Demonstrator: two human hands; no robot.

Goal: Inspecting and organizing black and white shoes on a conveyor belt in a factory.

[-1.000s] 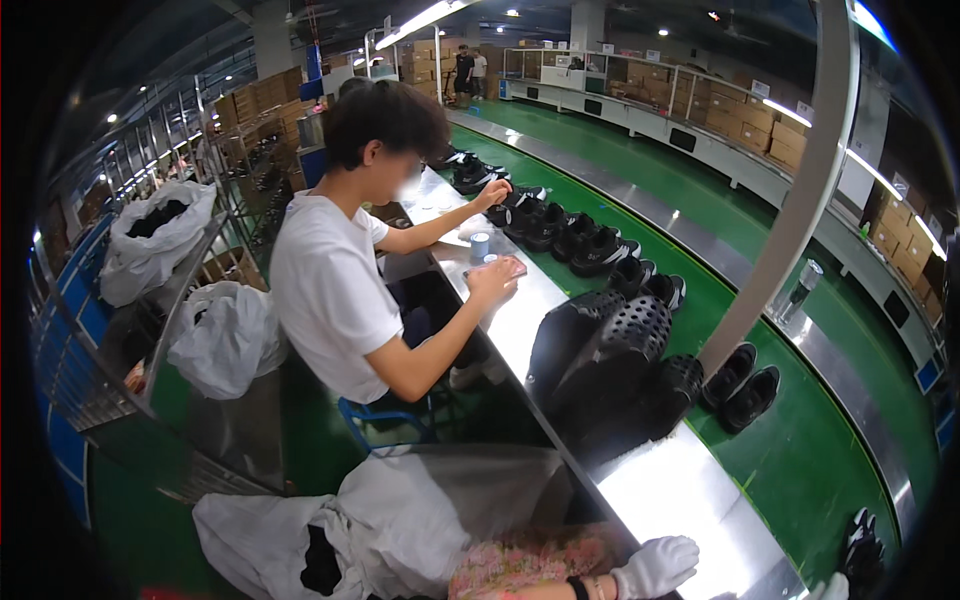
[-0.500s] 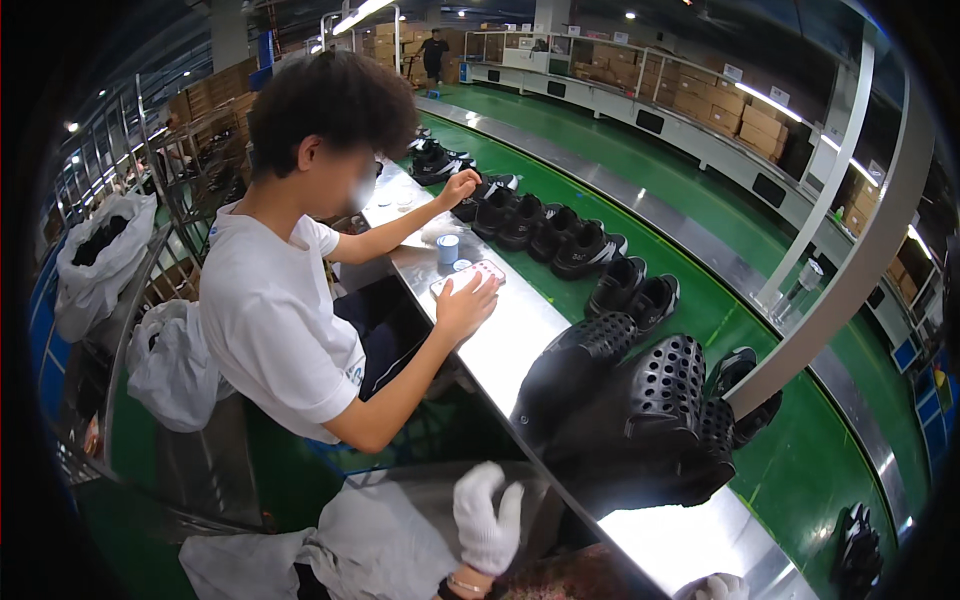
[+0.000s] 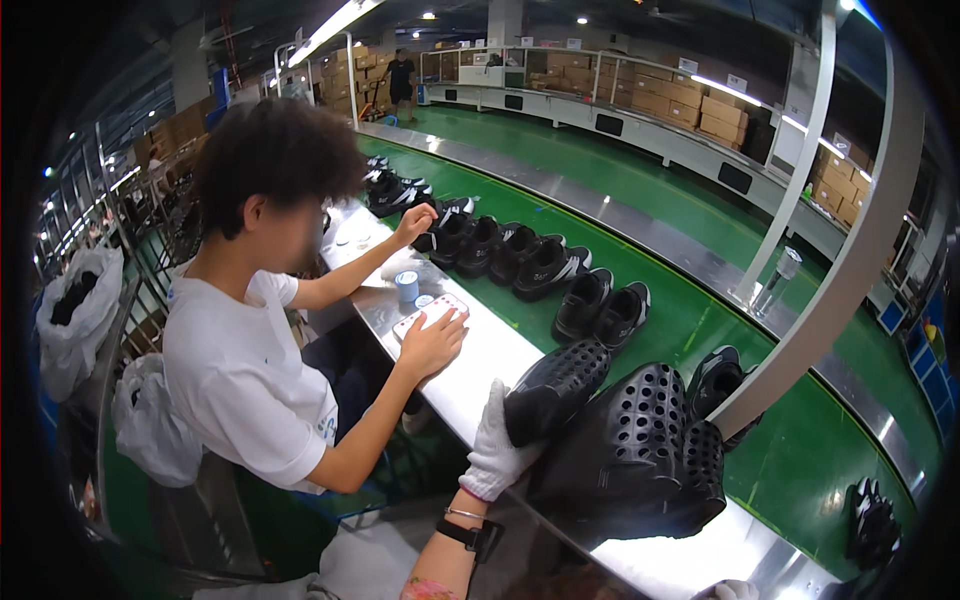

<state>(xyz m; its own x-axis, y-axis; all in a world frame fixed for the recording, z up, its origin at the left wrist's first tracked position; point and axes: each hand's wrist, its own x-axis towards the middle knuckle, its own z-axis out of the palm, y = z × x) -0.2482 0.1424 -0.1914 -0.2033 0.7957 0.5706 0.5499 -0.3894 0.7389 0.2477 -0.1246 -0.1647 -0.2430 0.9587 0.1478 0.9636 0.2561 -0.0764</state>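
Observation:
My left hand (image 3: 500, 447), in a white knitted glove, is closed around the near end of a black clog-like piece (image 3: 562, 392) with round holes in its far end. More black perforated pieces (image 3: 612, 470) of the same sort stand beside it on the shiny metal bench (image 3: 720, 550). A bracelet and a dark watch are on my left wrist. Only a gloved bit of my right hand (image 3: 735, 591) shows at the lower edge, near the bench, its fingers mostly cut off.
A co-worker in a white shirt (image 3: 240, 370) sits at the left, one hand over a phone (image 3: 432, 315) on the bench beside a small blue-white tub (image 3: 407, 286). Black sneakers (image 3: 540, 265) line the green belt (image 3: 680, 325). A white post (image 3: 815, 330) rises at the right.
My left hand has moved up and forward from beside the bench and taken hold of the black perforated piece. The view has shifted, so the scene sits lower and further left.

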